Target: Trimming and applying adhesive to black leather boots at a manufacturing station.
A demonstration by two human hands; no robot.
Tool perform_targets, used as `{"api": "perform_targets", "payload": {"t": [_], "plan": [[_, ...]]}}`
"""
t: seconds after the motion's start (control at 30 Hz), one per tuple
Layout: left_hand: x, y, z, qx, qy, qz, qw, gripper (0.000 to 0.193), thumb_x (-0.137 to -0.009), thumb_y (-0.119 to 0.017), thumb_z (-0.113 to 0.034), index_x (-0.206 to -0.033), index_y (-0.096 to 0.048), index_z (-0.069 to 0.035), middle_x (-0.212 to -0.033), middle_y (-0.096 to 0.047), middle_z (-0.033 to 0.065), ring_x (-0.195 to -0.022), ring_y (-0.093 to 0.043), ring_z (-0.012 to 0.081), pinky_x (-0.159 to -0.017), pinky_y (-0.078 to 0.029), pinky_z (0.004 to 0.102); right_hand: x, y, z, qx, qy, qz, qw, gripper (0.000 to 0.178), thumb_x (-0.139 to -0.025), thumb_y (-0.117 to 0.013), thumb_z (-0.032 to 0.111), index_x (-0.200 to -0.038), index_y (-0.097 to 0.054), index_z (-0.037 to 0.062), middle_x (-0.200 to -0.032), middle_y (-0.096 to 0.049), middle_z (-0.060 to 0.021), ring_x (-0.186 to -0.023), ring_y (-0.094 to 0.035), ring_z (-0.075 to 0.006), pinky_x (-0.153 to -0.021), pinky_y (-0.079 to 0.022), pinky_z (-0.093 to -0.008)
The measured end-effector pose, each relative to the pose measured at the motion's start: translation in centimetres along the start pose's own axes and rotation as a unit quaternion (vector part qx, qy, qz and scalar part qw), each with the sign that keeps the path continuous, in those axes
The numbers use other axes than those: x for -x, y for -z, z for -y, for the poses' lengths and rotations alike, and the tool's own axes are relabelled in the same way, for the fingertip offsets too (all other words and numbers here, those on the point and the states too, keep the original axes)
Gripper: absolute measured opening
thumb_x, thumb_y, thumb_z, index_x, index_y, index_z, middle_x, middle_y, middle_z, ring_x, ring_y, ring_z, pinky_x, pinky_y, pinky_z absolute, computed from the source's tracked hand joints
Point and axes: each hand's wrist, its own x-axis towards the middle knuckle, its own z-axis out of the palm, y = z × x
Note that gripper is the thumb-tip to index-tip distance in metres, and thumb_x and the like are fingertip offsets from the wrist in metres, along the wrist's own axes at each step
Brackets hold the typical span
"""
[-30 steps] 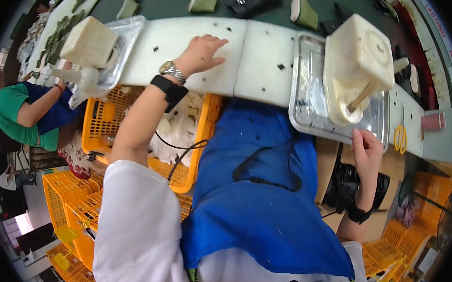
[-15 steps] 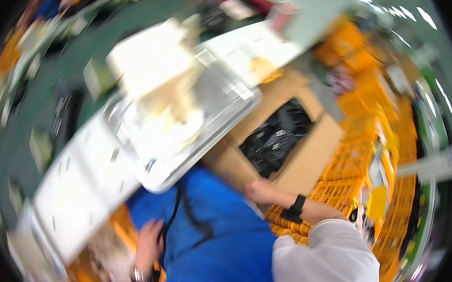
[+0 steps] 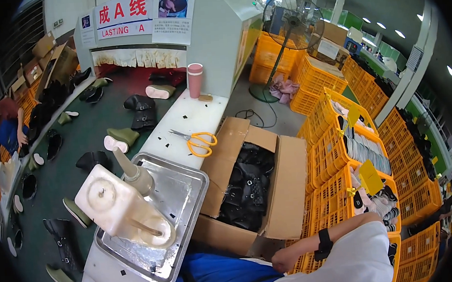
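My right hand [image 3: 283,260] is low beside my blue apron [image 3: 224,272], its fingers curled closed; whatever is inside them, if anything, is hidden. It is close to the near side of an open cardboard box [image 3: 289,189] packed with black boots [image 3: 250,184]. My left hand is out of the picture. In front of me lies a metal tray [image 3: 188,206]. It carries a cream-coloured glue pot [image 3: 120,201], stained on top, and a pale squeeze bottle [image 3: 137,176]. Scissors with orange handles [image 3: 201,144] rest on the white ledge beyond the tray.
Orange crates [image 3: 326,186] filled with shoe parts are stacked to my right. Boots and soles ride on a green conveyor [image 3: 124,103] leading to a machine [image 3: 224,41]. A pink tumbler [image 3: 195,81] stands on the ledge. A fan [image 3: 292,23] and a co-worker [image 3: 7,122] are farther off.
My view has swung up and steadied, bringing in the machine and fan. My left hand has left the picture. The right hand stays low near the box, still closed.
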Motion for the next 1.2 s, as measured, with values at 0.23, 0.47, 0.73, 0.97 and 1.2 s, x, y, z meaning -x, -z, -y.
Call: {"api": "perform_targets", "payload": {"t": [0.23, 0.47, 0.73, 0.97, 1.2], "plan": [[2.0, -0.5, 0.5, 0.020, -0.012, -0.050, 0.998, 0.034, -0.082, -0.052, -0.014, -0.112, -0.049, 0.002, -0.105, -0.052, 0.0191, -0.094, -0.052, 0.0346, -0.080, -0.042, 0.0411, 0.8, 3.8, 6.6, -0.036, 0.143, -0.187, 0.971, 0.014, -0.079, -0.056, 0.018, -0.077, -0.060, 0.0046, -0.067, -0.059, -0.0123, -0.062, -0.057, -0.0218, -0.059, -0.044, -0.0336], [10.9, -4.5, 1.3, 0.053, 0.019, -0.127, 0.990, 0.031, -0.081, -0.053, -0.013, -0.108, -0.050, 0.002, -0.100, -0.053, 0.0188, -0.089, -0.053, 0.0341, -0.076, -0.043, 0.0404, -1.0, 4.1, 7.5, -0.004, 0.157, -0.237, 0.959, 0.014, -0.073, -0.067, 0.013, -0.082, -0.061, 0.0033, -0.069, -0.059, -0.0094, -0.059, -0.058, -0.0193, -0.054, -0.046, -0.0280], [13.7, -5.5, -1.4, 0.062, 0.069, -0.159, 0.983, 0.028, -0.079, -0.054, -0.011, -0.104, -0.052, 0.001, -0.094, -0.054, 0.0185, -0.084, -0.054, 0.0336, -0.072, -0.043, 0.0397, -1.0, 4.8, 9.7, -0.039, 0.208, -0.225, 0.951, 0.015, -0.073, -0.068, 0.013, -0.080, -0.060, 0.0038, -0.069, -0.058, -0.0075, -0.055, -0.054, -0.0173, -0.052, -0.045, -0.0263], [14.4, -6.1, -2.2, 0.062, 0.082, -0.172, 0.980, 0.026, -0.077, -0.055, -0.010, -0.100, -0.053, 0.001, -0.089, -0.055, 0.0182, -0.079, -0.055, 0.0331, -0.069, -0.044, 0.0390, -6.3, 7.0, 5.9, 0.098, -0.003, -0.364, 0.926, 0.027, -0.082, -0.056, 0.030, -0.088, -0.061, 0.0041, -0.076, -0.062, -0.0151, -0.068, -0.061, -0.0306, -0.060, -0.047, -0.0361], [14.1, -6.3, -3.5, 0.052, 0.090, -0.187, 0.977, 0.024, -0.075, -0.055, -0.009, -0.097, -0.055, 0.001, -0.084, -0.056, 0.0178, -0.075, -0.056, 0.0326, -0.065, -0.045, 0.0383, -14.4, 9.1, 5.9, 0.041, 0.037, -0.378, 0.924, 0.036, -0.080, -0.056, 0.038, -0.087, -0.060, 0.0029, -0.070, -0.061, -0.0160, -0.071, -0.060, -0.0329, -0.064, -0.047, -0.0413]]}}
